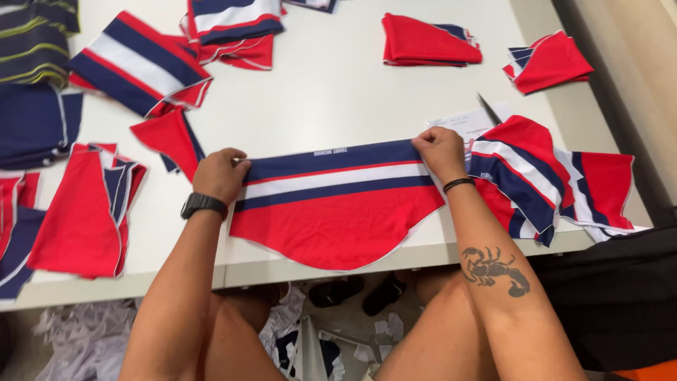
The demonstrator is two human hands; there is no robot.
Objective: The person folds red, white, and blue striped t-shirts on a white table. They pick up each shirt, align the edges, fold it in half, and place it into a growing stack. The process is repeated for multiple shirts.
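**Stuff you can't really make out here**

The fingertips of both the left hand [220, 174] and the right hand [441, 150] are tucked over the top edge of the striped fabric panel [331, 204], so how they grip it is hidden. The tiny white print on that panel is too small to tell. The dark striped pile [32, 39] gets chopped by the left edge, and so does the folded stack [236, 17] at the top. The paper slip [469, 121] is mostly buried under the right hand and the cut pieces [543, 176]. The shoes [356, 291] under the table [331, 85] are half hidden.
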